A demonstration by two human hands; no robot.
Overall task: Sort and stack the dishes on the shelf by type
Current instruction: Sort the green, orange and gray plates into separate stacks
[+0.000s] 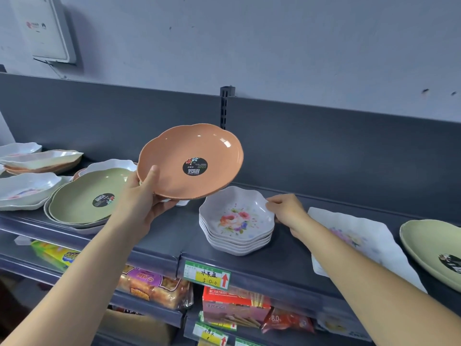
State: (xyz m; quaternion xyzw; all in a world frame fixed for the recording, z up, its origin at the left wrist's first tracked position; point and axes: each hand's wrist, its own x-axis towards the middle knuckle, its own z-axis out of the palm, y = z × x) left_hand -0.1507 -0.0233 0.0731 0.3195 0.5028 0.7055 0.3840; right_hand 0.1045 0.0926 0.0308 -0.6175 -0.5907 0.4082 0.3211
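Head view, frame centre: left hand (142, 196) grips a glossy orange scalloped plastic plate (190, 161) by its near rim above the dark shelf (287, 255), right hand (287, 211) pinches the white floral bowl stack (237, 221) rim; plate likely light, stiff, slick.

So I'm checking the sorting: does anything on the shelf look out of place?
Yes. At far left, an orange plate sits sandwiched under a white dish, so types are mixed there. The floral bowl stack looks neat.

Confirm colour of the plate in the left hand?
Orange plate, scalloped rim, black round sticker in the middle; left hand grips its edge. Head view.
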